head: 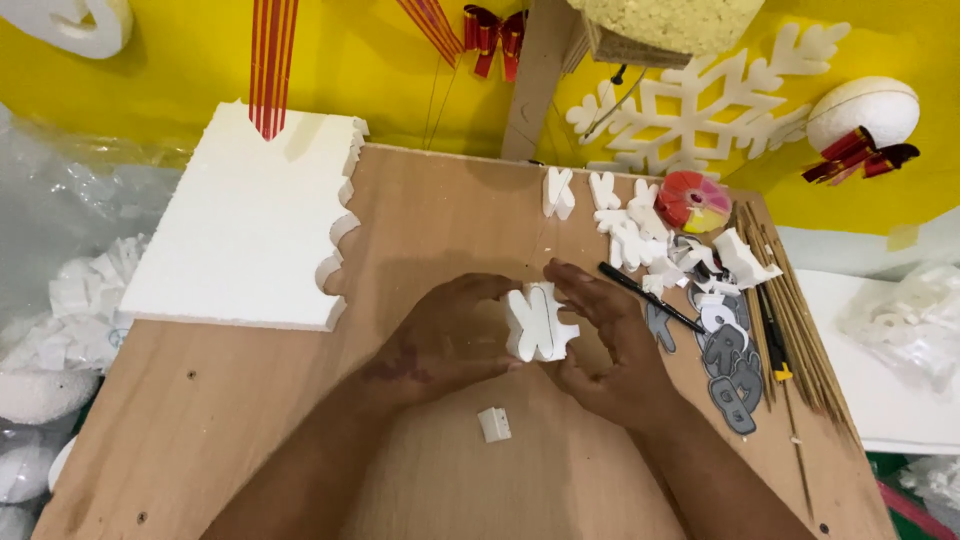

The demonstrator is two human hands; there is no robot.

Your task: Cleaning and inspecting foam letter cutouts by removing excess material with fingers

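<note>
Together both hands pinch white foam cutout — chunky, lobed.

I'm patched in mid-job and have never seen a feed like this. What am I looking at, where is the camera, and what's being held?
There is one picture, from a camera on the person's head looking down at their own two bare hands; no machine is involved. The left hand and right hand together hold a small white foam cutout upright, just above a wooden board. A thin wire seems to run vertically past the cutout. On the board lie a big white foam slab with a notched edge, a tiny foam offcut, more white foam letter shapes, grey templates, a black pen, thin wooden sticks and a red and yellow disc. A foam snowflake hangs on the yellow wall behind.
</note>
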